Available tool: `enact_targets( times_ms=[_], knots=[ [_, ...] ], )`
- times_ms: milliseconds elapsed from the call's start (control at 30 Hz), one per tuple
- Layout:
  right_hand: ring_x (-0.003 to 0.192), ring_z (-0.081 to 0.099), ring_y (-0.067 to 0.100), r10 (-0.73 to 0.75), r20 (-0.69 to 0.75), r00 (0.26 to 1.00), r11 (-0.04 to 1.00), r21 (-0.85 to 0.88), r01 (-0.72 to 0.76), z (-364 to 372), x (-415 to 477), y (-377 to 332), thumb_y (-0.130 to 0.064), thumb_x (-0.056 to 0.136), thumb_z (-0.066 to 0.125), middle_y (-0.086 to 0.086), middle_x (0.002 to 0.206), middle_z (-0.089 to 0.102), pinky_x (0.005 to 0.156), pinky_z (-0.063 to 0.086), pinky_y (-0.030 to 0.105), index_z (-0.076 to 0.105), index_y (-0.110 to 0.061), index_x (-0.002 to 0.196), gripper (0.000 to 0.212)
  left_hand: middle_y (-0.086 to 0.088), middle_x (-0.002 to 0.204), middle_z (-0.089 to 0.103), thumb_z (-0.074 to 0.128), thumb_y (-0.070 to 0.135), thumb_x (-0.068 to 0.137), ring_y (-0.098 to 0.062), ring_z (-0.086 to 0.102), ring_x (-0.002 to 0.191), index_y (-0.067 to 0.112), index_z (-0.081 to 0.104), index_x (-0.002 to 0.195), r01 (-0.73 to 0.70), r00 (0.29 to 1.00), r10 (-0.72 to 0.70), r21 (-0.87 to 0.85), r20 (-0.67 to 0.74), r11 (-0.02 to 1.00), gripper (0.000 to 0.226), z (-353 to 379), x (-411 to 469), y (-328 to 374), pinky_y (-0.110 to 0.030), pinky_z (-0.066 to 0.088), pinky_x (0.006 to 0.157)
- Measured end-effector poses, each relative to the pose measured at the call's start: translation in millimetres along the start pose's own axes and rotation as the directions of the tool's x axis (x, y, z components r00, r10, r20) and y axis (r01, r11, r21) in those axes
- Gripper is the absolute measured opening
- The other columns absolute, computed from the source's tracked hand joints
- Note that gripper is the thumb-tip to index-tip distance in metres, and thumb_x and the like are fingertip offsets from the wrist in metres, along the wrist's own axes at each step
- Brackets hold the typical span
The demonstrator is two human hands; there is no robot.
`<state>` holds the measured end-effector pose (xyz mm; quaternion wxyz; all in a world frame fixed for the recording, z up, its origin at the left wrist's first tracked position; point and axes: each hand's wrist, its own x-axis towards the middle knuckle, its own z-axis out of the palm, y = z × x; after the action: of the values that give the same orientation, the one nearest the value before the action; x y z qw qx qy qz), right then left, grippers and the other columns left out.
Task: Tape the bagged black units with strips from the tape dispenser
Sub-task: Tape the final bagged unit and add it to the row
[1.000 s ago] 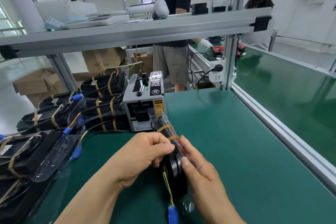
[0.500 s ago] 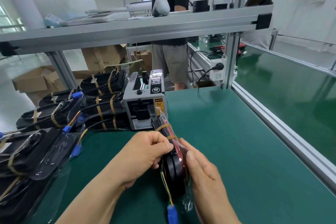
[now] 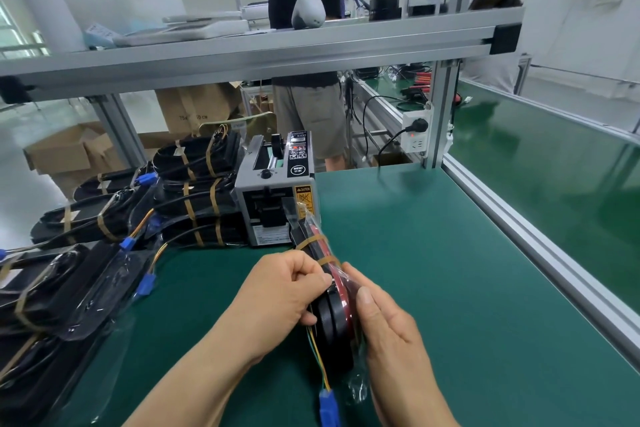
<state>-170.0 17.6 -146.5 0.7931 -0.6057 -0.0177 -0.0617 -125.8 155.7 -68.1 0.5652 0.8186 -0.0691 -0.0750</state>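
I see the bagged black unit (image 3: 334, 315) held on edge over the green desk (image 3: 433, 270), in the near middle, just in front of the tape dispenser (image 3: 273, 198). Two tan tape strips (image 3: 311, 241) cross its far end, one just behind the other. My left hand (image 3: 287, 295) is curled, fingertips pinching at the unit's upper edge where the clear bag folds over. My right hand (image 3: 391, 333) grasps the unit from the other side, thumb laid flat along the red face; its other fingers are hidden behind the unit. Thin yellow and green wires (image 3: 318, 357) run out of the bag's near end to a blue connector (image 3: 327, 406) hanging toward me.

Left of the dispenser, taped units (image 3: 201, 198) lie stacked, touching its side. More bagged units (image 3: 62, 298) spread along the desk's left edge, blue plugs showing among them. Beyond the dispenser, a white power socket (image 3: 415, 135) sits on the aluminium post, with a black plug in it. A person in a black top (image 3: 304, 10) stands behind the shelf rail (image 3: 259, 52).
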Motion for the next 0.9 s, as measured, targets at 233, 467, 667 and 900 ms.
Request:
enact_targets(
  times_ms=[233, 467, 667, 900],
  knots=[
    [0.125, 0.061, 0.015, -0.006, -0.004, 1.000, 1.000, 0.015, 0.006, -1, 1, 1, -0.043, 0.089, 0.054, -0.005, 0.126, 0.070, 0.113, 0.039, 0.048, 0.066, -0.026, 0.128, 0.044, 0.001, 0.061, 0.059, 0.068, 0.020, 0.089, -0.010, 0.059, 0.048, 0.022, 0.066, 0.070, -0.016, 1.000, 0.017, 0.078, -0.008, 0.997, 0.019, 0, 3, -2, -0.034, 0.055, 0.062],
    [0.119, 0.065, 0.022, 0.000, -0.014, 1.000, 1.000, 0.027, 0.001, -1, 1, 1, -0.041, 0.092, 0.053, -0.002, 0.120, 0.073, 0.110, 0.042, 0.052, 0.065, -0.024, 0.129, 0.043, 0.007, 0.056, 0.057, 0.068, 0.024, 0.088, -0.009, 0.061, 0.049, 0.028, 0.065, 0.070, -0.039, 0.999, 0.043, 0.123, -0.031, 0.992, 0.019, 1, 1, -4, -0.026, 0.050, 0.057],
    [0.105, 0.070, 0.031, 0.031, -0.026, 0.999, 0.998, 0.049, -0.030, -1, -1, 0, -0.036, 0.094, 0.052, 0.018, 0.110, 0.073, 0.105, 0.042, 0.060, 0.067, -0.029, 0.127, 0.037, 0.009, 0.052, 0.055, 0.068, 0.021, 0.087, -0.008, 0.058, 0.046, 0.029, 0.063, 0.071, -0.071, 0.995, 0.081, 0.145, -0.064, 0.987, 0.018, 4, 1, -7, -0.027, 0.053, 0.057],
    [0.116, 0.065, 0.015, -0.002, 0.035, 0.999, 0.999, 0.047, 0.000, -2, -1, 1, -0.042, 0.092, 0.056, 0.004, 0.119, 0.073, 0.107, 0.044, 0.041, 0.063, -0.023, 0.132, 0.045, 0.011, 0.053, 0.051, 0.062, 0.040, 0.075, -0.007, 0.050, 0.049, 0.034, 0.058, 0.079, -0.079, 0.982, 0.098, 0.120, -0.160, 0.990, 0.008, 11, 0, -11, -0.040, 0.053, 0.061]
  ],
)
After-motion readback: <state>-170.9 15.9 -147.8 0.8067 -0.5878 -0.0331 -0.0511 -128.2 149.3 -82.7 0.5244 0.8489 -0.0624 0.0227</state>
